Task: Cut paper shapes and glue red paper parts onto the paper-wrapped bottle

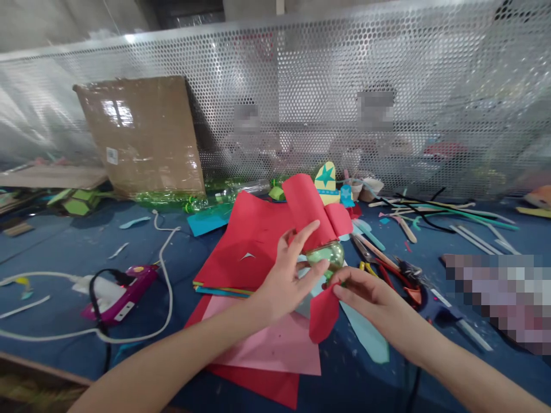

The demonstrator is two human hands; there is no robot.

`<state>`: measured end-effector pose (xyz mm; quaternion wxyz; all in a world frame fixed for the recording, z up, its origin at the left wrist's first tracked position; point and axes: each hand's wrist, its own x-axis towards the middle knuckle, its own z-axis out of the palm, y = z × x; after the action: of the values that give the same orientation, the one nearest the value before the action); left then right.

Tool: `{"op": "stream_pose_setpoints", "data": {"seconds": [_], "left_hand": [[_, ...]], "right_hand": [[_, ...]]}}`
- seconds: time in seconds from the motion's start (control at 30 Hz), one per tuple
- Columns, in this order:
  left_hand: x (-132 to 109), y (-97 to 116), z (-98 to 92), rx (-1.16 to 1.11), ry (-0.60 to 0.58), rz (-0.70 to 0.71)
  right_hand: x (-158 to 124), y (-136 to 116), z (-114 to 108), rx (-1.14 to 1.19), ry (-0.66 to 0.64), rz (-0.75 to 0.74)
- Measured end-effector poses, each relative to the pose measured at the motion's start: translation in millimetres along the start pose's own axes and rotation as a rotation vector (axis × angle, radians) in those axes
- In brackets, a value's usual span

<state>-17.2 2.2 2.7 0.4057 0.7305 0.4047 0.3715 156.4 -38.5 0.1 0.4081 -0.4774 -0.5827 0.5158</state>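
Near the middle, my left hand is wrapped round a clear greenish plastic bottle piece. Red paper is attached to its upper end, with a smaller red flap at the right. My right hand pinches a cut red paper piece by its upper corner, close below the bottle's narrow end. Under my left hand lie a stack of red sheets and a pink sheet. A light blue paper piece lies below my right hand.
A purple power strip with white cables lies left. Pliers, a glue gun and several sticks lie right. Cardboard leans on the perforated metal screen at the back. People show dimly behind it.
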Motion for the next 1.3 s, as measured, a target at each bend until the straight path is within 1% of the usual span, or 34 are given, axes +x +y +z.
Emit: {"op": "stream_pose_setpoints", "data": {"seconds": [0.03, 0.1, 0.2, 0.23, 0.27, 0.33, 0.37, 0.4, 0.43, 0.53, 0.63, 0.77, 0.87, 0.97, 1.03, 1.17, 1.3], "left_hand": [[1, 0, -2.5, 0.064, 0.017, 0.013], [6, -2, -11.0, 0.288, 0.113, 0.063], [18, -8, -27.3, 0.727, 0.386, 0.283], [22, -10, -32.3, 0.837, 0.433, 0.329], [25, -13, -36.4, 0.917, 0.427, 0.346], [28, -19, -41.9, 0.998, 0.298, 0.377], [29, -22, -43.4, 1.019, 0.219, 0.404], [29, -25, -44.2, 1.037, 0.167, 0.429], [29, -27, -44.6, 1.059, 0.141, 0.449], [30, -33, -45.7, 1.128, 0.138, 0.474], [33, -35, -47.1, 1.14, 0.087, 0.422], [37, -38, -46.6, 1.115, 0.034, 0.262], [38, -41, -44.9, 1.123, -0.004, 0.232], [37, -41, -43.8, 1.122, -0.014, 0.251], [37, -39, -43.6, 1.104, -0.007, 0.263], [37, -34, -44.9, 1.029, 0.021, 0.243], [38, -33, -48.0, 0.924, 0.019, 0.219]], "right_hand": [[2, -1, -3, -0.014, 0.012, -0.006], [6, -3, -14, -0.039, 0.012, -0.009], [13, -8, -38, -0.057, -0.052, 0.034], [16, -10, -46, -0.049, -0.093, 0.047], [18, -11, -54, -0.045, -0.121, 0.077], [23, -12, -66, -0.017, -0.163, 0.107], [26, -12, -70, -0.003, -0.182, 0.127], [29, -12, -72, 0.006, -0.201, 0.142], [32, -11, -74, 0.009, -0.219, 0.156], [43, -10, -76, -0.011, -0.232, 0.183], [52, -11, -79, -0.019, -0.172, 0.174], [56, -17, -82, -0.023, -0.049, 0.12], [54, -18, -74, -0.047, -0.029, 0.093], [52, -10, -54, -0.123, -0.043, 0.066], [52, -2, -39, -0.202, -0.029, 0.031], [53, 9, -17, -0.381, 0.064, -0.101], [51, 9, -12, -0.592, 0.131, -0.23]]}}
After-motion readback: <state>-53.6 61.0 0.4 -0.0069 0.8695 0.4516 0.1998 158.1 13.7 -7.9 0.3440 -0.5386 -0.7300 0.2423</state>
